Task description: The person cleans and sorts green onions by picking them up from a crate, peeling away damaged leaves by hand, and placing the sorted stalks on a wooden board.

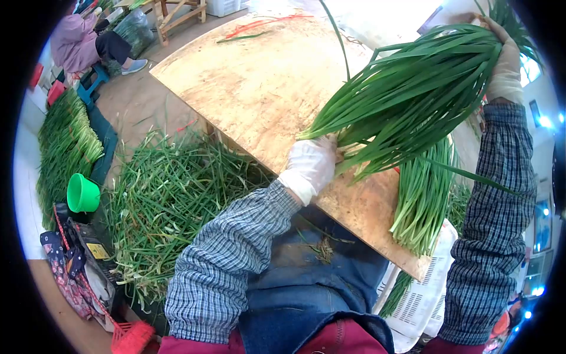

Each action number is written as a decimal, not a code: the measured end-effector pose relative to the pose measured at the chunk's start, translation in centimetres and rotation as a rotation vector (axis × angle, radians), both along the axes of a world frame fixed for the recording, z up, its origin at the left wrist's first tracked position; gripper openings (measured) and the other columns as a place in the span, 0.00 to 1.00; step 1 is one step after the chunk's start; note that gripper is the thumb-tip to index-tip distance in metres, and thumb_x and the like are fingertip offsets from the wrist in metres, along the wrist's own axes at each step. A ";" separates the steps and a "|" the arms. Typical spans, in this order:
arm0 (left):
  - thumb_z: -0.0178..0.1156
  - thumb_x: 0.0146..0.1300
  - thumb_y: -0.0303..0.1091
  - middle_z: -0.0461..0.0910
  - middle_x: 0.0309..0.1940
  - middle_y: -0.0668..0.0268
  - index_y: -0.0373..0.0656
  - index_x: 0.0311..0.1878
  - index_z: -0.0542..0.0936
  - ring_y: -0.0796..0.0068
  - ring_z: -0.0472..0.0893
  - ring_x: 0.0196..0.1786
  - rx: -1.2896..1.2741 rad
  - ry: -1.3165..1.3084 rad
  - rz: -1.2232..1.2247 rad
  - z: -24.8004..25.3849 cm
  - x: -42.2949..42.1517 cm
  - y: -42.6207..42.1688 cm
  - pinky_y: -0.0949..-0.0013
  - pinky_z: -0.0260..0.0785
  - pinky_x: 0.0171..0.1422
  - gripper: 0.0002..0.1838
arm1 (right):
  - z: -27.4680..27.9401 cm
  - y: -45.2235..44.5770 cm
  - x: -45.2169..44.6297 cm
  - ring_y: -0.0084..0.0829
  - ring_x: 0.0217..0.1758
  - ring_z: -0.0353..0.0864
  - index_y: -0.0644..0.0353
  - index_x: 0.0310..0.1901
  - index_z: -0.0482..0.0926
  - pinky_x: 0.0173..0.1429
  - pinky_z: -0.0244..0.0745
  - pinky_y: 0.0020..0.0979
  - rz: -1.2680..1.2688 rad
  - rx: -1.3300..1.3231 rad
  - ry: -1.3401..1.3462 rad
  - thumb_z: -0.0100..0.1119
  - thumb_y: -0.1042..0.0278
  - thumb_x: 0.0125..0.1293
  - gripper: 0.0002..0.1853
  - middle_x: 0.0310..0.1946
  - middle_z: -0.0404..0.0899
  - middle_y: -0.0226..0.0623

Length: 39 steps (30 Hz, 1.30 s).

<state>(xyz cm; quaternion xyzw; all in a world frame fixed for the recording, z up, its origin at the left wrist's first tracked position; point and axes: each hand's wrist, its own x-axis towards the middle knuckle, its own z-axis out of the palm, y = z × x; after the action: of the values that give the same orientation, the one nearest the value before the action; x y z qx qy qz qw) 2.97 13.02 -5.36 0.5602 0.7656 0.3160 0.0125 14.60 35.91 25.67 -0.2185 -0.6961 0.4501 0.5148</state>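
A large bunch of green garlic chives (413, 88) spans both hands above a wooden board. My left hand (311, 167), in a whitish glove, closes around the pale stem end near the board's front edge. High at the right, my right hand (504, 65), also gloved, grips the leafy end; its fingers are partly hidden by leaves. A second bundle of chives (421, 203) lies on the right side of the wooden board (253, 76), stems toward me. One long leaf hangs loose across my right sleeve.
Loose chive leaves (171, 200) heap up left of the board. Stacked chives (68, 147), a green bucket (83, 193) and a red brush (132, 337) lie farther left. Red ties (265, 25) rest on the board's far side. A seated person (82, 41) is at upper left; a white crate (415, 307) stands below right.
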 end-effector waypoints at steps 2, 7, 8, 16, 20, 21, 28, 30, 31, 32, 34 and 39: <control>0.47 0.61 0.31 0.77 0.30 0.52 0.36 0.43 0.73 0.57 0.79 0.32 0.019 0.073 -0.017 -0.6 -0.1 0.1 0.56 0.70 0.32 0.11 | 0.0 0.0 0.1 0.25 0.32 0.81 0.66 0.43 0.79 0.39 0.80 0.23 0.000 0.035 -0.010 0.56 0.74 0.61 0.10 0.33 0.81 0.35; 0.47 0.59 0.29 0.78 0.31 0.53 0.36 0.43 0.73 0.57 0.80 0.32 -0.113 -0.008 -0.057 -0.5 -0.7 0.9 0.58 0.71 0.31 0.11 | 0.6 0.3 0.7 0.24 0.35 0.81 0.67 0.46 0.78 0.42 0.80 0.23 0.000 0.154 -0.025 0.55 0.75 0.61 0.11 0.37 0.81 0.36; 0.48 0.58 0.28 0.78 0.30 0.53 0.36 0.43 0.73 0.57 0.80 0.32 -0.050 -0.011 -0.024 -0.4 -0.6 0.8 0.58 0.71 0.31 0.11 | 0.5 0.1 0.9 0.23 0.35 0.81 0.67 0.46 0.78 0.42 0.80 0.23 -0.001 0.206 -0.030 0.55 0.75 0.62 0.12 0.38 0.81 0.36; 0.53 0.54 0.25 0.78 0.25 0.54 0.37 0.45 0.73 0.55 0.80 0.28 0.033 -0.351 0.140 0.8 -0.5 -2.5 0.59 0.73 0.30 0.14 | 1.9 0.4 1.4 0.24 0.38 0.81 0.67 0.48 0.77 0.45 0.80 0.22 0.021 0.135 -0.009 0.54 0.75 0.62 0.13 0.41 0.80 0.36; 0.58 0.53 0.29 0.77 0.25 0.56 0.39 0.40 0.75 0.54 0.79 0.26 0.729 -0.245 0.321 0.2 -0.2 -3.1 0.58 0.70 0.30 0.10 | 2.1 0.3 1.4 0.24 0.39 0.81 0.67 0.48 0.77 0.45 0.80 0.22 0.020 0.146 -0.003 0.54 0.75 0.63 0.13 0.41 0.81 0.36; 0.59 0.54 0.30 0.77 0.26 0.56 0.39 0.38 0.77 0.54 0.78 0.26 0.629 -0.209 0.352 0.4 -0.3 -3.1 0.58 0.69 0.30 0.09 | 2.2 0.3 1.4 0.24 0.39 0.81 0.67 0.48 0.77 0.45 0.80 0.22 0.022 0.149 -0.002 0.53 0.74 0.63 0.13 0.41 0.81 0.36; 0.59 0.59 0.35 0.81 0.37 0.53 0.38 0.46 0.79 0.57 0.80 0.37 0.439 -0.075 0.163 1.8 -2.6 -2.4 0.65 0.72 0.42 0.15 | 2.4 -0.6 0.9 0.24 0.39 0.81 0.66 0.49 0.77 0.46 0.80 0.23 0.028 0.156 0.006 0.53 0.73 0.64 0.13 0.40 0.81 0.36; 0.59 0.59 0.33 0.81 0.36 0.53 0.38 0.45 0.79 0.60 0.80 0.37 0.441 -0.170 0.069 0.8 -3.0 -2.6 0.65 0.72 0.41 0.13 | 2.4 -0.9 0.7 0.24 0.39 0.81 0.66 0.49 0.77 0.46 0.79 0.23 0.033 0.157 0.014 0.52 0.72 0.64 0.13 0.40 0.81 0.36; 0.59 0.60 0.33 0.81 0.36 0.54 0.38 0.45 0.79 0.61 0.80 0.37 0.440 -0.216 0.021 0.3 -3.3 -2.8 0.65 0.72 0.41 0.12 | 2.3 -1.0 0.5 0.24 0.39 0.81 0.66 0.49 0.77 0.46 0.79 0.23 0.038 0.156 0.019 0.52 0.72 0.65 0.13 0.40 0.81 0.36; 0.56 0.60 0.32 0.81 0.36 0.56 0.41 0.45 0.79 0.62 0.79 0.38 0.440 -0.331 0.006 0.6 -3.5 -3.5 0.64 0.71 0.42 0.11 | 2.2 -1.2 0.3 0.24 0.39 0.81 0.66 0.49 0.77 0.46 0.79 0.23 0.042 0.153 0.027 0.52 0.72 0.65 0.13 0.40 0.81 0.36; 0.51 0.62 0.30 0.79 0.35 0.60 0.48 0.46 0.79 0.62 0.78 0.40 0.436 -0.566 -0.021 1.9 -3.6 -5.9 0.63 0.69 0.44 0.11 | 1.9 -1.9 -0.2 0.24 0.39 0.81 0.65 0.49 0.77 0.46 0.79 0.23 0.052 0.148 0.041 0.52 0.71 0.65 0.13 0.40 0.81 0.36; 0.54 0.58 0.24 0.81 0.37 0.58 0.36 0.41 0.81 0.66 0.80 0.38 0.515 -0.859 0.014 2.9 -5.2 -16.5 0.67 0.73 0.42 0.10 | -2.2 -12.2 -3.6 0.35 0.30 0.80 0.65 0.36 0.75 0.40 0.78 0.31 0.058 0.079 0.104 0.48 0.63 0.62 0.13 0.28 0.79 0.41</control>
<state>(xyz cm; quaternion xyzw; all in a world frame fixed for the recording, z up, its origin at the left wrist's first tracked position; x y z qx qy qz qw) -2.26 -3.46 -2.46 0.3592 0.5921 0.6971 0.1857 11.04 23.67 23.45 -0.1540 -0.6917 0.4478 0.5453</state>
